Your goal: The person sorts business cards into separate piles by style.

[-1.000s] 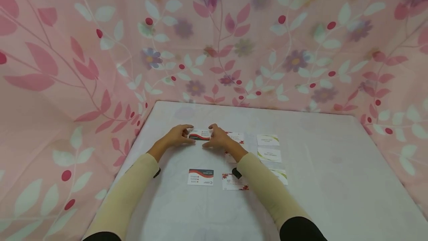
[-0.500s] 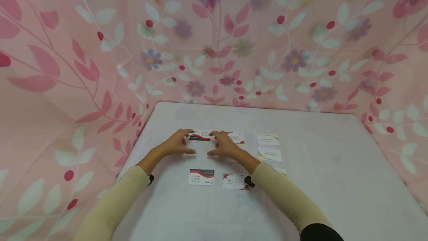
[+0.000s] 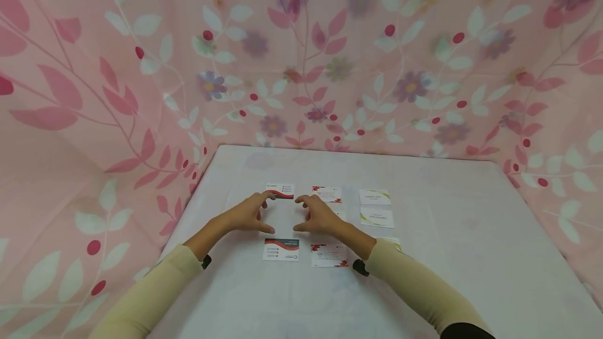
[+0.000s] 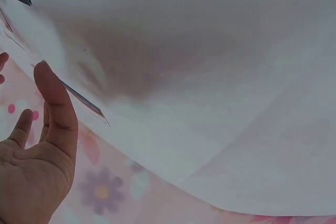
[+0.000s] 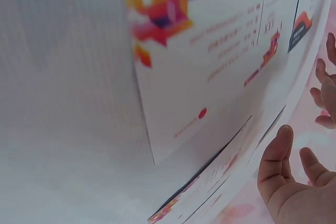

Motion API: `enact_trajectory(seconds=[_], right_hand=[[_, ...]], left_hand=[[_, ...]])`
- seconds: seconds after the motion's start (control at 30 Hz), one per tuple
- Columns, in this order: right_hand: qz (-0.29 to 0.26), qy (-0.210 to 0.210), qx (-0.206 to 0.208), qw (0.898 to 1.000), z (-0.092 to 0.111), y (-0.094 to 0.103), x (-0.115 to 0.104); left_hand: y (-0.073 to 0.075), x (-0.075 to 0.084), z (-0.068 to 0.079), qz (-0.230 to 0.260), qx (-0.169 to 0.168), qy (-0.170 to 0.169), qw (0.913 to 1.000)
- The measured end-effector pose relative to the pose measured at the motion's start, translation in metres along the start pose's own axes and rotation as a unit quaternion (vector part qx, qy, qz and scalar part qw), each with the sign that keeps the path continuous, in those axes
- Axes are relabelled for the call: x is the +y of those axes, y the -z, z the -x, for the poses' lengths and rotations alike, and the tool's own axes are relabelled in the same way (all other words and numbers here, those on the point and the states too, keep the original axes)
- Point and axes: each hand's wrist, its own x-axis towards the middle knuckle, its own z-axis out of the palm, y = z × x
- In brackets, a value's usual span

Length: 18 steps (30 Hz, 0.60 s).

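My left hand (image 3: 246,214) and right hand (image 3: 321,216) face each other above the table, fingers spread and bent, with nothing held between them. Behind my left fingertips lies a business card (image 3: 284,188) with a red and dark wave, partly covered by them. A similar wave card (image 3: 281,256) lies nearer the front, just below both thumbs. In the left wrist view my thumb (image 4: 56,103) overlaps a card's edge. White cards with red floral corners lie by my right hand: one behind it (image 3: 326,194), one in front (image 3: 328,256), and one mostly hidden by it.
To the right, white cards with green curves form a column: a far one (image 3: 375,197), a middle one (image 3: 377,217) and a near one partly covered by my right sleeve (image 3: 410,276). A white cloth covers the table (image 3: 471,255). Pink floral fabric (image 3: 301,56) hangs around it.
Both hands have drawn back from the far wave card toward the front, fingers spreading wider. That card stays flat in place, and more of it shows.
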Motion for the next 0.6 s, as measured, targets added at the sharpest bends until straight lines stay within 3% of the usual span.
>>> enact_trajectory(seconds=[0.2, 0.37, 0.6], right_hand=[[0.0, -0.019, -0.004, 1.0, 0.014, -0.004, -0.006], [-0.006, -0.011, -0.022, 1.0, 0.024, -0.008, -0.009], [0.014, 0.01, -0.049, 0.999, 0.028, -0.018, -0.013]], left_hand=[[-0.012, 0.008, 0.007, 0.014, -0.021, 0.011, 0.9996], [-0.023, 0.012, 0.014, -0.004, -0.036, 0.02, 0.9992], [-0.032, 0.008, 0.02, -0.037, -0.022, 0.026, 0.9988]])
